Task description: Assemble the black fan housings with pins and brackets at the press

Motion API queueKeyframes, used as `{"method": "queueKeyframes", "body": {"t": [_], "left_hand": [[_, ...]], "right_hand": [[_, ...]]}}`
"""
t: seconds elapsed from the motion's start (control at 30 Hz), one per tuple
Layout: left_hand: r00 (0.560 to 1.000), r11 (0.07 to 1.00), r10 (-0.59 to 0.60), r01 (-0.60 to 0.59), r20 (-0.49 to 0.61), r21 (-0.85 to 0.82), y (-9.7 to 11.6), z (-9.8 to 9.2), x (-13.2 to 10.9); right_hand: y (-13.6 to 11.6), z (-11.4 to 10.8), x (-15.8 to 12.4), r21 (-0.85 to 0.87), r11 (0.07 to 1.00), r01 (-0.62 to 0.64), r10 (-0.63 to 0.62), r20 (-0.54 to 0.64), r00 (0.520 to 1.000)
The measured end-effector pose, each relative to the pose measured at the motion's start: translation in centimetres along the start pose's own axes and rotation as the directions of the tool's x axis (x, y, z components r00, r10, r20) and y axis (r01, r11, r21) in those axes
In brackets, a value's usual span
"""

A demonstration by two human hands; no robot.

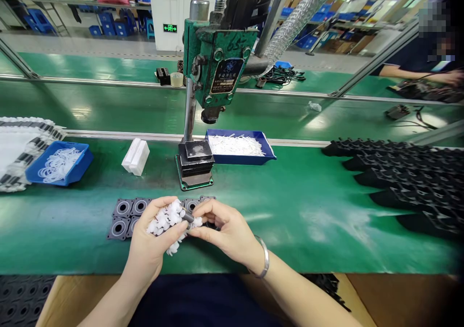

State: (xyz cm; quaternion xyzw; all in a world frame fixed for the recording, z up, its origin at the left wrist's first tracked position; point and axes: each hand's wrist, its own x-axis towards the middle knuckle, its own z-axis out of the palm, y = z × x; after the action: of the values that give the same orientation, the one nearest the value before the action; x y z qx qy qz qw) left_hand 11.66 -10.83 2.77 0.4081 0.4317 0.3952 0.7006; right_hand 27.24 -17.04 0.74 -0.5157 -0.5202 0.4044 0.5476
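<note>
My left hand (152, 235) is closed around a bundle of small white plastic pieces (168, 218) with lobed, petal-like ends. A dark grey cylinder (187, 215) shows among them near the fingertips. At the bundle's right end, the thumb and fingers of my right hand (221, 223) pinch a small white piece (196, 222). My hands hide part of it. Below them on the bench lie rows of square black parts with round holes (123, 208), partly covered by my hands.
A green hand press (221, 66) stands behind my hands over a black block (197, 157). Blue trays hold white strips (241, 160) and white rings (78, 172). A white block (136, 156) is at left; black parts (416, 186) line the right. Another person's arm (416, 74) is beyond.
</note>
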Motion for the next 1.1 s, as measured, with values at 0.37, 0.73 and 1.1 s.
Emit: {"method": "queueKeyframes", "body": {"t": [0.37, 0.73, 1.1], "left_hand": [[0.998, 1.000, 0.007, -0.007, -0.062, -0.005, 0.7, -2.0, 0.6], [0.990, 0.994, -0.088, 0.080, 0.113, 0.078, 0.3, -2.0, 0.2], [0.954, 0.779, 0.239, -0.298, 0.179, 0.552, -0.2, -1.3, -0.3]], "right_hand": [[-0.4, -5.1, 0.4, -0.401, 0.908, 0.118, -0.211, -0.197, 0.957], [1.4, -5.3, 0.7, -0.768, 0.561, 0.309, -0.216, 0.225, 0.950], [-1.1, 0.9, 0.5, -0.399, 0.883, 0.245, -0.261, 0.016, 0.965]]}}
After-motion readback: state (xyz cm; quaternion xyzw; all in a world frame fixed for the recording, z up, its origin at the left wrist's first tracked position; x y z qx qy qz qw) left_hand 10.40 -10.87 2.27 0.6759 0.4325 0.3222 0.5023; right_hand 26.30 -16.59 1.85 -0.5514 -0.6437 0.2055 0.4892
